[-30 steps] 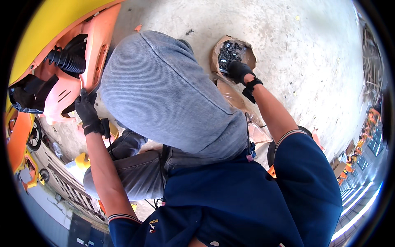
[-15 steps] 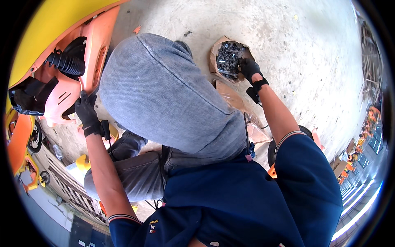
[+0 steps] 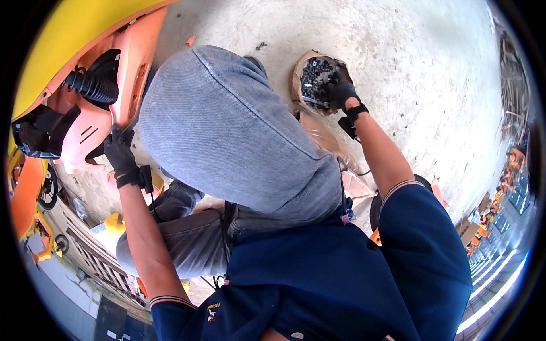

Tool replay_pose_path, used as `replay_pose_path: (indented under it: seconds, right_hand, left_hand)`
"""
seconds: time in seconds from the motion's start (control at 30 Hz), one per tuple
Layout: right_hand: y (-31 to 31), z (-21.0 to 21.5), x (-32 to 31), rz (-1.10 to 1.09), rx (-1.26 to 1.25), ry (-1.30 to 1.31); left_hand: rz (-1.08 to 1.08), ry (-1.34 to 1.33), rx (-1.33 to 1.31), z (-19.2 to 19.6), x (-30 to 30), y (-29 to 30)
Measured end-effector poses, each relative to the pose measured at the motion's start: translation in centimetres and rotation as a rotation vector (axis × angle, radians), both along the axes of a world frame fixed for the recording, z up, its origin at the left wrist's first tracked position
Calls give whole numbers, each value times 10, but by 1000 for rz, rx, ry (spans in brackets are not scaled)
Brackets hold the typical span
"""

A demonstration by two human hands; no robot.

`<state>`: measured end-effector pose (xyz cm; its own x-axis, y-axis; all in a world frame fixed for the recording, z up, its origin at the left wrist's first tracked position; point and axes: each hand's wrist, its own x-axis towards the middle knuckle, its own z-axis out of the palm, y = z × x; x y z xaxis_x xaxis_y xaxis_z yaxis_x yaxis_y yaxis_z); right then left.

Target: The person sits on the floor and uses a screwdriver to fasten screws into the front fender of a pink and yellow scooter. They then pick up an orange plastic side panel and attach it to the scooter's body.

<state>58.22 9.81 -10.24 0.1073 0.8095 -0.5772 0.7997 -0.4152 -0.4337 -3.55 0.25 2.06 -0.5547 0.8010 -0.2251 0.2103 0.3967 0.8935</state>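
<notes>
My left hand [image 3: 120, 156], in a black glove, is at the lower edge of an orange vehicle body panel [image 3: 90, 136], its fingers curled against that edge. A black ribbed bellows-covered part [image 3: 94, 87] sits within the panel's opening above it. My right hand [image 3: 343, 92], also in a black glove, reaches into an open brown paper-lined container [image 3: 297, 79] on the floor. Small dark and metallic hardware pieces [image 3: 314, 74] fill it. The right fingers are bent down among these pieces. Whether a piece is between the fingertips is hidden.
My bent knee in grey jeans [image 3: 227, 125] rises between both hands. A yellow body panel [image 3: 68, 40] overhangs at upper left. Brown wrapping [image 3: 324, 136] lies below the container. Small scraps [image 3: 261, 45] dot the concrete floor. Orange vehicles [image 3: 27, 193] stand at the far left.
My right hand has shifted slightly left and deeper into the container, over the hardware pieces. The left hand stays in place at the orange panel.
</notes>
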Motion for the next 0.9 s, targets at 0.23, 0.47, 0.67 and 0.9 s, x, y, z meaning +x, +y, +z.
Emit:
replay_pose_path:
  seconds: [0.23, 0.47, 0.67, 0.9]
  right_hand:
    - [-1, -15, 15, -130, -63, -65]
    - [-4, -5, 10, 120, -66, -159]
    - [-8, -24, 3, 63, 47, -37]
    - [7, -16, 1, -34, -88, 55]
  left_hand:
    - [30, 66, -69, 11, 13, 6]
    - [9, 95, -5, 9, 13, 5]
    - [22, 53, -19, 6, 8, 4]
    - [-105, 112, 33, 0, -1, 0]
